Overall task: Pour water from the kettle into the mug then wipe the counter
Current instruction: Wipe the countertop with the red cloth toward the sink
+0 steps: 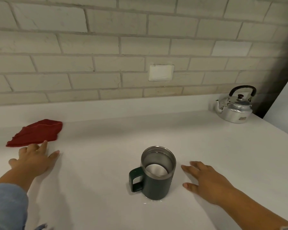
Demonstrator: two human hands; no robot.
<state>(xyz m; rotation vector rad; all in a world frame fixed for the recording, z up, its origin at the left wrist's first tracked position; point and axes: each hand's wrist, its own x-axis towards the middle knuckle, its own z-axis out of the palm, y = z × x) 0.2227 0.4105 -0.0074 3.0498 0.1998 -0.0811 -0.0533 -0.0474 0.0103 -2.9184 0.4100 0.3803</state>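
On the counter [106, 143] the dark mug [156, 180] stands at 6 o'clock, with our right hand [208, 183] spread and holding nothing just beside it at 4 o'clock. Our left hand [35, 161], also spread, reaches the red cloth [37, 132] at 9 o'clock; the kettle [236, 109] stands far back at 2 o'clock.

The mug [156, 186] stands on the table [106, 138] near the front middle, its handle to the left. The cloth [37, 132] lies far to the left and farther back. The kettle [235, 108] sits in the back right corner against the wall [90, 47], spout pointing left. The left grip [34, 161] lies flat just before the cloth, fingertips at its near edge. The right grip [208, 180] rests flat just right of the mug, apart from it.
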